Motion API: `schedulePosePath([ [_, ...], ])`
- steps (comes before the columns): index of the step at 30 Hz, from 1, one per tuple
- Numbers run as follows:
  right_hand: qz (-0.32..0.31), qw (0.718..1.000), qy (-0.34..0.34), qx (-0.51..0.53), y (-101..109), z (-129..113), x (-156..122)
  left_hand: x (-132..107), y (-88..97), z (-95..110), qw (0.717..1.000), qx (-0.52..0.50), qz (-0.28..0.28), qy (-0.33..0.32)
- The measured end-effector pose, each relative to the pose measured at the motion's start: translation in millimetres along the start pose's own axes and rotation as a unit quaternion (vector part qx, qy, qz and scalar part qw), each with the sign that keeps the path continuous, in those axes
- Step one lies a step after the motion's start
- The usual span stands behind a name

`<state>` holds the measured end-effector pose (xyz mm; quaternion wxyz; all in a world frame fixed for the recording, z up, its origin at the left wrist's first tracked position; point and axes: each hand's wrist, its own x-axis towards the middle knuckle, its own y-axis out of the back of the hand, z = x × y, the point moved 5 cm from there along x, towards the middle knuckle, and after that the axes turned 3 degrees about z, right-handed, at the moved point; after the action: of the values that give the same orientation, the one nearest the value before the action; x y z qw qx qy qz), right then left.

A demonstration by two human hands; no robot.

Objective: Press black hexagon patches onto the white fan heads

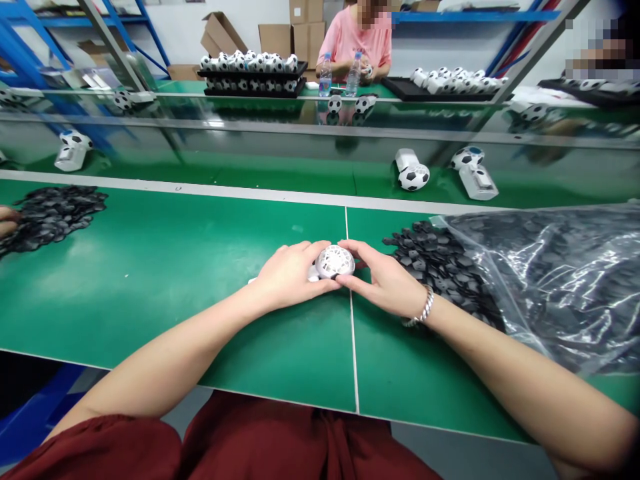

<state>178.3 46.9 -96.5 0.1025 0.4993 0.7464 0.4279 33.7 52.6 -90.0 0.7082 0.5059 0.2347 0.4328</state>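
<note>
A small white round fan part [334, 261] with a grilled face sits on the green table [175, 267] between my two hands. My left hand [290, 275] wraps around its left side, fingers curled on it. My right hand [383, 280], with a silver bracelet at the wrist, pinches its right edge with thumb and fingers. Just right of my right hand lies a pile of small black pieces [440, 260].
A clear plastic bag [560, 280] of black pieces covers the right of the table. Another black pile [50, 213] lies far left beside someone's fingers [6, 220]. Football-patterned fans [413, 175] ride the conveyor. A person in pink [361, 43] works opposite, by trays of fans [253, 70].
</note>
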Motion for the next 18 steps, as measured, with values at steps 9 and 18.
schedulePosePath([
  [9, 0.0, 1.0, -0.011, 0.007, 0.3, -0.7, 1.0, 0.5, 2.7, 5.1, 0.999, 0.049, -0.007, -0.002],
  [18, 0.006, 1.0, 0.006, -0.005, 1.4, 2.0, 0.5, 1.0, 1.2, 7.3, 0.995, 0.097, 0.0, -0.016],
])
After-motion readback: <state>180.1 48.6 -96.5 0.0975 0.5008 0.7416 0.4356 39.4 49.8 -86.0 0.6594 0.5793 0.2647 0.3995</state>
